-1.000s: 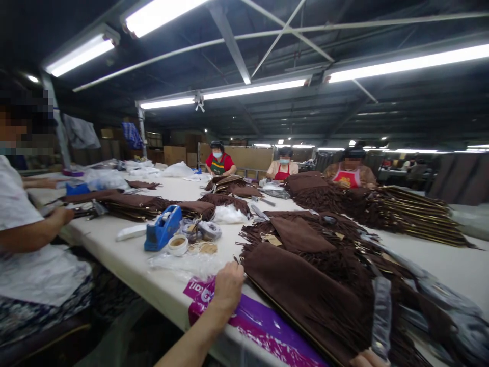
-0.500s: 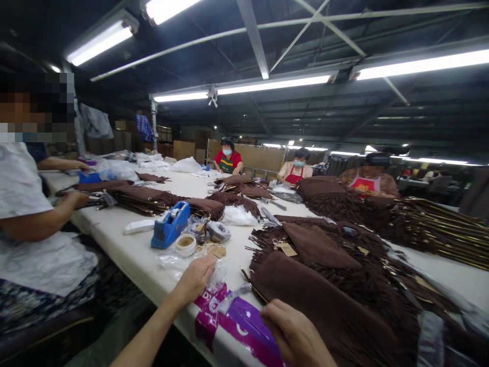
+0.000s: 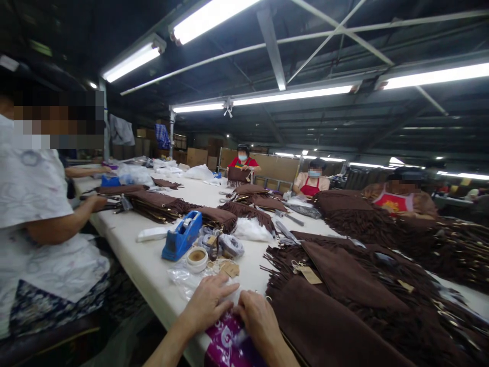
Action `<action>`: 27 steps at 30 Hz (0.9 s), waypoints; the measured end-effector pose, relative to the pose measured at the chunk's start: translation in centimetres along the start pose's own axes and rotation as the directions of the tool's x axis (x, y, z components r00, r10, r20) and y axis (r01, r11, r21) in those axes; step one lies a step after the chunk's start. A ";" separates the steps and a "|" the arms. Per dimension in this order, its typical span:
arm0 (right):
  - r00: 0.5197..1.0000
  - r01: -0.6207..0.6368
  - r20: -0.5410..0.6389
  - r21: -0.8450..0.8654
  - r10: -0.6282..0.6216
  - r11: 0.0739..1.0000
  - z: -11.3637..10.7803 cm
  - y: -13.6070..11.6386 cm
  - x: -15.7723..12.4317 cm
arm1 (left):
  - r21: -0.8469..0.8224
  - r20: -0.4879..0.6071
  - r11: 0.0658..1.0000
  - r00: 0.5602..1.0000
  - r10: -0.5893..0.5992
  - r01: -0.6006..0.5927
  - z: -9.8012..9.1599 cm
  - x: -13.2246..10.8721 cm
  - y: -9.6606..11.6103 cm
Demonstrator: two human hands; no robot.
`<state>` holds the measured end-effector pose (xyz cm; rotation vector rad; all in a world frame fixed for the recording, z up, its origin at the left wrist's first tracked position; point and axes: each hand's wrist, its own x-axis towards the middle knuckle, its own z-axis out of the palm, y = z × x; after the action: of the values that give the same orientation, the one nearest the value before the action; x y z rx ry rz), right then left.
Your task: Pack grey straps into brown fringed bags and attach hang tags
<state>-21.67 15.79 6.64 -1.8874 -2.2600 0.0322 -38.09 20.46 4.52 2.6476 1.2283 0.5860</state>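
My left hand point(image 3: 208, 302) reaches over the near table edge with its fingers apart, close to clear plastic point(image 3: 181, 275) and brown paper tags point(image 3: 230, 268). Beside it, my right hand point(image 3: 260, 318) has curled fingers pressed together; whatever they may hold is hidden. Both hands are over a shiny purple printed plastic sheet point(image 3: 225, 339) at the table edge. Just right of my right hand lies a brown fringed bag point(image 3: 324, 321), with another brown bag point(image 3: 351, 275) behind it carrying a paper tag point(image 3: 308, 274).
A blue tape dispenser point(image 3: 182, 237) and a white-rimmed roll point(image 3: 197, 259) stand ahead of my left hand. Stacked brown bags point(image 3: 160, 204) lie farther back on the white table point(image 3: 128, 244). A co-worker point(image 3: 38, 204) sits at left; other people work across the table.
My right hand has moved left and up, off the brown bag's edge, to beside my left hand. The view has shifted left. A co-worker at the back now holds up a brown bag.
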 end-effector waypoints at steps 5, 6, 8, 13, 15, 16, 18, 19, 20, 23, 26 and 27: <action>0.997 0.031 0.079 -0.101 -0.023 0.994 -2.5 1.4 -1.1 | 0.028 0.005 0.999 1.000 -0.018 0.018 0.1 0.1 0.0; 0.996 0.010 0.090 -0.139 0.003 0.990 -3.3 2.1 -1.6 | 0.030 0.005 0.999 1.000 -0.017 0.017 0.1 0.1 0.0; 0.994 -0.036 0.097 -0.194 0.056 0.980 -4.7 4.2 -3.1 | 0.034 0.007 0.999 1.000 -0.017 0.016 0.0 0.0 0.2; 0.995 -0.079 0.060 -0.010 0.079 0.997 -6.3 9.9 -6.9 | 0.060 0.026 0.998 0.999 -0.030 0.028 -0.1 0.1 0.4; 0.995 -0.103 0.031 0.129 0.100 0.986 -6.3 11.0 -8.1 | 0.067 0.030 0.998 0.999 -0.023 0.021 0.0 0.2 0.3; 0.993 -0.115 0.016 0.199 0.114 0.973 -6.3 11.1 -8.5 | 0.071 0.030 0.997 0.999 -0.017 0.015 0.0 0.3 0.2; 0.989 -0.142 0.007 0.310 0.147 0.940 -6.2 10.6 -9.1 | 0.081 0.034 0.997 0.999 -0.006 0.003 0.1 0.3 0.2; 0.987 -0.153 0.018 0.341 0.157 0.928 -6.1 10.2 -9.3 | 0.088 0.032 0.996 0.999 -0.004 0.001 0.1 0.3 0.2; 0.987 -0.162 0.035 0.355 0.160 0.921 -5.9 9.6 -9.4 | 0.095 0.029 0.995 1.000 -0.003 0.000 0.0 0.3 0.2; 0.989 -0.148 0.054 0.361 0.138 0.921 -5.3 8.6 -9.5 | 0.113 -0.001 0.994 1.000 0.001 -0.001 -0.2 0.2 0.5; 0.994 -0.101 0.016 0.464 0.106 0.880 -4.6 9.3 -9.7 | 0.122 -0.013 0.992 1.000 -0.005 0.007 -0.3 0.1 0.8; 0.994 -0.092 0.002 0.520 0.106 0.849 -4.5 9.9 -9.9 | 0.127 -0.011 0.992 1.000 -0.007 0.009 -0.3 0.1 0.8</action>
<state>-9.70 7.50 8.31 -1.6826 -1.8730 0.5711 -37.57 19.99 5.07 2.7442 1.3204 0.5380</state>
